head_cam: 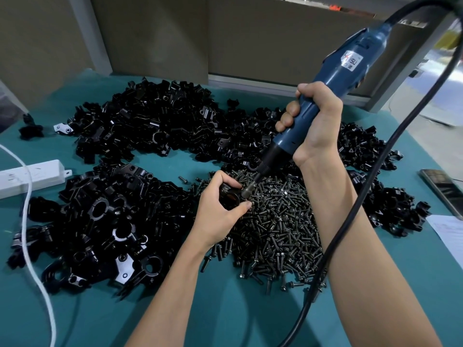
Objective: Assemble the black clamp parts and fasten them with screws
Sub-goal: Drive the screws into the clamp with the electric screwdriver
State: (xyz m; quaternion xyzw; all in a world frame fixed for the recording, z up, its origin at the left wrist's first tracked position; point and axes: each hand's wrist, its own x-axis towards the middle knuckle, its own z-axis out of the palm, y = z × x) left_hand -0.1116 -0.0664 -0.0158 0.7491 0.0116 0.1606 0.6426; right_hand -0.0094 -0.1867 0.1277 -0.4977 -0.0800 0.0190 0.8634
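While the print on the white label of the blue electric screwdriver is too skewed and blurred to read with certainty, the tool's use is plain. The right hand has its fingers clenched round the barrel, and the tip points down and to the left. That tip meets a black clamp, a short glossy block with a round bore facing the camera. The left hand grips the clamp between curled fingers and thumb, just above a heap of dark flanged screws in the middle of the teal surface. Loose black clamp parts lie heaped beyond, left and right of the screws, some catching pale highlights. A thick black cable loops from the top of the screwdriver down past the right forearm. At the left edge sit a white power strip and a white cord. At the right edge, a phone lies near a sheet of paper.
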